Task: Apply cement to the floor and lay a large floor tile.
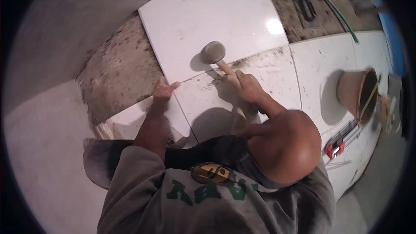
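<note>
My right hand is wrapped round the wooden handle of a mallet. Its round grey head hovers over or rests on the near part of a large white tile; which of the two I cannot tell. My left hand lies at that tile's near left corner, thumb spread out, holding nothing. Below the joint, a second white tile, speckled with dirt, borders the first. A narrower white tile piece lies under my left forearm.
Rough bare mortar shows at the left, beside a grey wall. A float and a green hose lie at the far right. Nearer stand a brown bucket and a red-and-grey tool. My bent knee is close below.
</note>
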Demonstrator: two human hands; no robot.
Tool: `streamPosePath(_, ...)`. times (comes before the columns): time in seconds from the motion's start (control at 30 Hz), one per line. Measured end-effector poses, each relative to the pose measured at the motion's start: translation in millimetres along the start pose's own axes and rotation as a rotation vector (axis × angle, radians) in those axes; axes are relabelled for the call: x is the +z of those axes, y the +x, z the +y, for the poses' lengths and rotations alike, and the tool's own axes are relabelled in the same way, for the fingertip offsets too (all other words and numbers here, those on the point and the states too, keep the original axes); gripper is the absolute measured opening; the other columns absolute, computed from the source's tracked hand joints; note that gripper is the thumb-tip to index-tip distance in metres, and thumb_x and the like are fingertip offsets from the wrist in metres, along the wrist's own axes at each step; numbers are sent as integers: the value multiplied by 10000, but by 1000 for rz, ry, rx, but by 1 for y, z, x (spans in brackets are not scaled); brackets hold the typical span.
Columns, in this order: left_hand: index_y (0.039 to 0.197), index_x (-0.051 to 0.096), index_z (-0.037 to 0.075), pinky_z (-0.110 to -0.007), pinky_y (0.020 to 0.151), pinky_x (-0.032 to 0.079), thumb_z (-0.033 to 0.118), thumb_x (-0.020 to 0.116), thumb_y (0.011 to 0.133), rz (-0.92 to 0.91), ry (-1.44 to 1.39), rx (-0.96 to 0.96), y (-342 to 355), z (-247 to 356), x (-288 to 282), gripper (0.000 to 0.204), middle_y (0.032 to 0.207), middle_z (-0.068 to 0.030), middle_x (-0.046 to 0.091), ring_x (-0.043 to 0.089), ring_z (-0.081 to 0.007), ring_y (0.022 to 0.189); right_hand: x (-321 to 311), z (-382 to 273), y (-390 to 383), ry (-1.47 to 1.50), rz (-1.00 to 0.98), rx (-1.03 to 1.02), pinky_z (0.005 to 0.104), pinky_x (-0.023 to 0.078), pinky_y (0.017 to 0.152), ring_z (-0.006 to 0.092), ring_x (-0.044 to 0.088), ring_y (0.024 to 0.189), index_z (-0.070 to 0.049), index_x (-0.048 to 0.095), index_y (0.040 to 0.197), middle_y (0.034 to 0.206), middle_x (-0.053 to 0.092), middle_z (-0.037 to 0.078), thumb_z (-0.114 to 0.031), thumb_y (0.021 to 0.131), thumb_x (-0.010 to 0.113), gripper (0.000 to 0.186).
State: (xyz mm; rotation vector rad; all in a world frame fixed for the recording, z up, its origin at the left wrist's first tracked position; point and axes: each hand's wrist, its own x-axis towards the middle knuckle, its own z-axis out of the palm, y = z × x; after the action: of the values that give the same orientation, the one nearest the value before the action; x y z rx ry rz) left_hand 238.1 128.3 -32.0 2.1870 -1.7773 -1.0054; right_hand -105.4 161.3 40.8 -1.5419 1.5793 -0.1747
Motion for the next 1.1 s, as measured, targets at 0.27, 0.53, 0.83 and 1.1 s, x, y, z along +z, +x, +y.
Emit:
streamPosePath(0.27, 836, 540, 32, -368, 717, 458, 405, 823, 641, -66, 0, -145, 7, -2, -2, 507, 771, -91, 572, 553, -232, 759, -16, -3, 4, 304, 80, -134, 490, 456, 668, 431, 600, 778, -9, 521, 951, 782, 619, 228, -427, 976, 410, 433)
streamPosePath(0.53, 834, 531, 44, -341, 733, 462, 405, 826, 630, -93, 49, -141, 9, -4, -2, 509, 781, -81, 571, 549, -218, 754, 11, 0, 6, 117, 20, -149, 517, 459, 668, 451, 588, 720, 8, 531, 926, 706, 600, 244, -473, 963, 411, 498)
streamPosePath(0.83, 881, 534, 46, -379, 799, 463, 461, 802, 661, -147, 63, -181, 10, -2, -4, 540, 806, -99, 593, 588, -269, 837, 18, -18, 10, -202, -42, -207, 496, 492, 668, 387, 631, 708, -1, 530, 959, 713, 628, 211, -471, 955, 417, 484)
streamPosePath(1.1, 854, 538, 45, -375, 771, 469, 427, 814, 645, -192, -72, -197, 15, -13, 1, 515, 805, -101, 597, 586, -255, 817, 7, -15, 10, -57, 112, -295, 529, 456, 612, 440, 593, 663, -32, 470, 938, 686, 601, 220, -428, 959, 439, 398)
